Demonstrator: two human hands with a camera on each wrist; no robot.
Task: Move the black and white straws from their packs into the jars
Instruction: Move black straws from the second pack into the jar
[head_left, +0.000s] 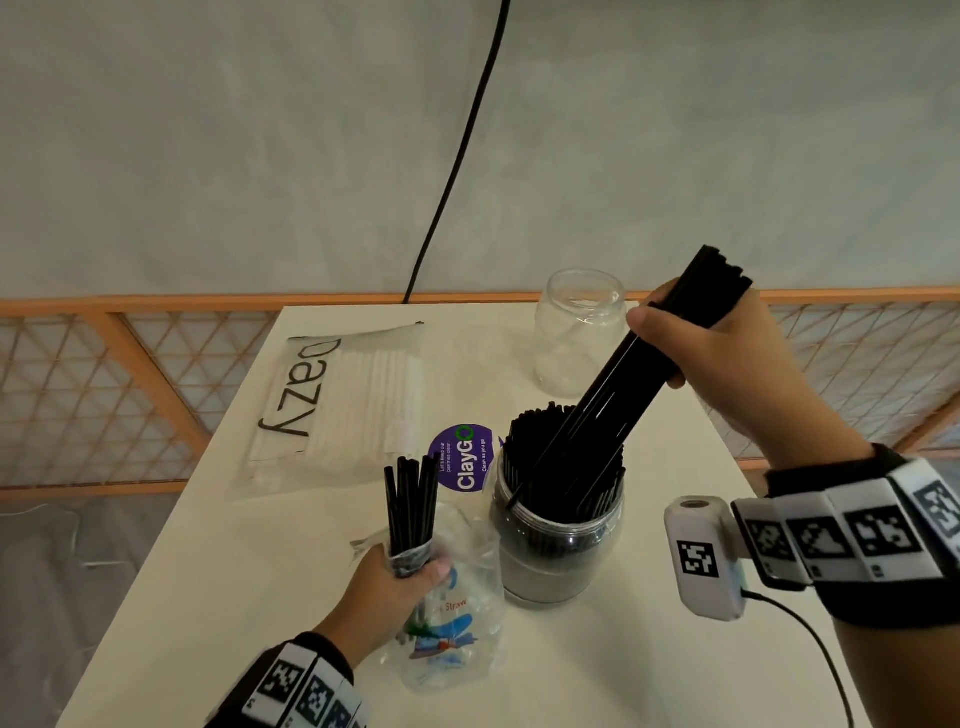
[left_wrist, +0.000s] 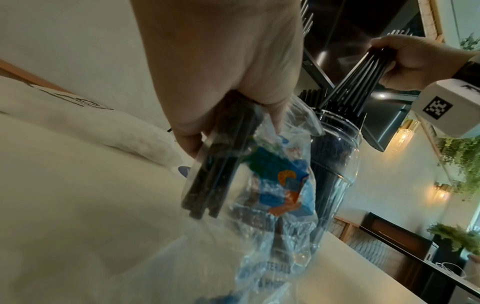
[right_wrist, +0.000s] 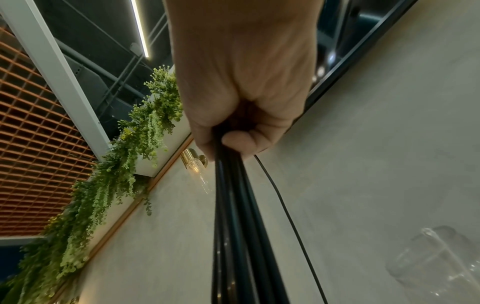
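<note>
Two clear jars stand on the white table (head_left: 218, 561). Leftmost, a flat pack of white straws (head_left: 358, 400) lies. The left hand (head_left: 387, 592) clutches a crinkly plastic pack (head_left: 457, 623) holding thin black straws (head_left: 410, 499). The right hand (head_left: 727, 348) grips a black bundle (head_left: 618, 379) slanting into the straw-filled jar (head_left: 558, 535); behind stands the empty jar (head_left: 579, 332).

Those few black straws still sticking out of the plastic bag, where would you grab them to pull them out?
Probably pinch the leftover black straws by their bare upper ends, coming down from above. They stand nearly upright and project past the bag mouth, while the left hand grips bag and straws lower down, so only the tops are free.
</note>
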